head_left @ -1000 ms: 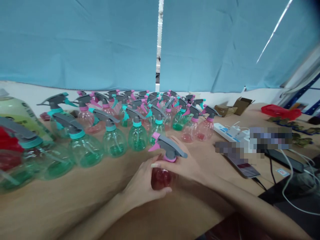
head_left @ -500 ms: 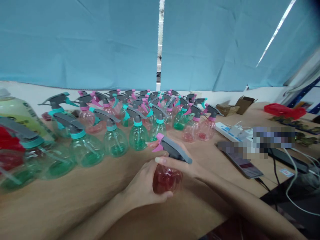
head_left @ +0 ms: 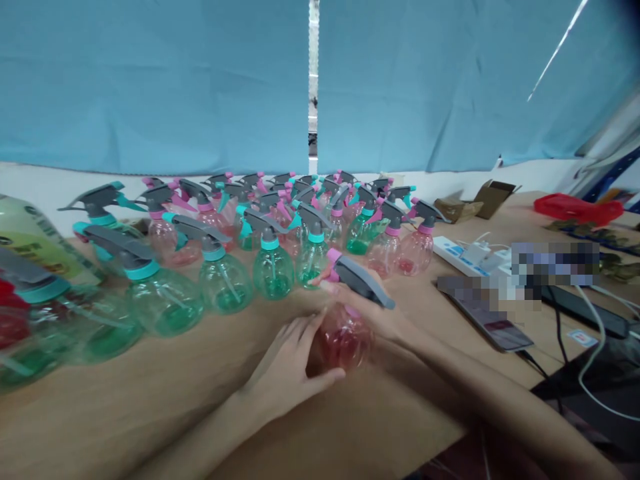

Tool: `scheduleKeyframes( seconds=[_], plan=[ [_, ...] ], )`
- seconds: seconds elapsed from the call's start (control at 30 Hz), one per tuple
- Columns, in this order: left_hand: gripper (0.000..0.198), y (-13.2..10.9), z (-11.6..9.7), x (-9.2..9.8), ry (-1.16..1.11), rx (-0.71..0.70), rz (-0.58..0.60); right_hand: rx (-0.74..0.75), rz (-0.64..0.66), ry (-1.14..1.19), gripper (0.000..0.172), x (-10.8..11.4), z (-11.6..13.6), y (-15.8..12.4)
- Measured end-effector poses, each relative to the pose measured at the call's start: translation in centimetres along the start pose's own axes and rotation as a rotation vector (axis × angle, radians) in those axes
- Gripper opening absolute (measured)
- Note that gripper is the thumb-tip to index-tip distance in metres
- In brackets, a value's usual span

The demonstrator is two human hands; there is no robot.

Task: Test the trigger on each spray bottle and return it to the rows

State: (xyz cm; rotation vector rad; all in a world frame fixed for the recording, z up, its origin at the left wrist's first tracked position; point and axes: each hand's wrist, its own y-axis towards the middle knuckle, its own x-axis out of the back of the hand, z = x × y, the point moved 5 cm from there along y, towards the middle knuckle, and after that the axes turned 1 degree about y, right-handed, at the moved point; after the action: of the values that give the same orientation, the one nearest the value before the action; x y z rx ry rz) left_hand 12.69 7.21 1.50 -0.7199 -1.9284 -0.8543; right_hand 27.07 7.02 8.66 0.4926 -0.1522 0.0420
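Observation:
My left hand cups the lower left side of a red-tinted clear plastic spray bottle, its thumb running under the body. My right hand wraps over the bottle's neck, just below the grey spray head with its pink trigger. The neck collar is mostly hidden by my right fingers. The bottle is held tilted, just above the wooden table. Close beyond my hands stand rows of green-tinted and pink-tinted spray bottles, the nearest within a short reach of my right fingertips.
A large labelled bottle stands at the far left. To the right lie a power strip, a phone, cables, a cardboard box and a red plastic bag. A blue curtain hangs behind.
The red bottle has moved right and tilted more, its spray head leaning further right. My left fingers have spread around its body. The whole view has shifted slightly.

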Motion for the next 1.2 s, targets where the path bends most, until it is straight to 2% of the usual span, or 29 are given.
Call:
scheduleKeyframes(
  seconds=[0.13,0.27,0.43,0.57,0.77,0.93,1.2],
  plan=[
    [0.058,0.0,0.4,-0.7,0.19,0.017,-0.016,-0.002,-0.122,0.001,0.014,2.4,-1.0,0.8],
    [0.053,-0.1,0.6,-1.0,0.283,0.002,-0.015,0.0,-0.133,-0.024,0.011,3.3,-1.1,1.1],
    [0.048,-0.3,1.2,-0.9,0.394,0.056,-0.082,-0.011,-0.067,-0.034,0.02,2.7,-1.4,0.9],
    [0.047,-0.4,1.8,-0.6,0.452,0.106,-0.128,-0.044,-0.092,-0.061,0.022,2.4,-2.1,0.8],
    [0.046,-0.7,2.4,-0.4,0.416,0.081,-0.104,-0.014,-0.019,-0.028,0.015,1.4,-1.7,1.7],
    [0.046,-0.8,2.5,-0.4,0.365,0.068,-0.087,0.005,0.037,-0.024,0.015,0.7,-1.3,2.4],
    [0.04,-0.7,2.1,-0.3,0.34,0.063,-0.089,0.045,0.05,0.01,0.016,-0.8,-1.8,3.6]
  ],
)
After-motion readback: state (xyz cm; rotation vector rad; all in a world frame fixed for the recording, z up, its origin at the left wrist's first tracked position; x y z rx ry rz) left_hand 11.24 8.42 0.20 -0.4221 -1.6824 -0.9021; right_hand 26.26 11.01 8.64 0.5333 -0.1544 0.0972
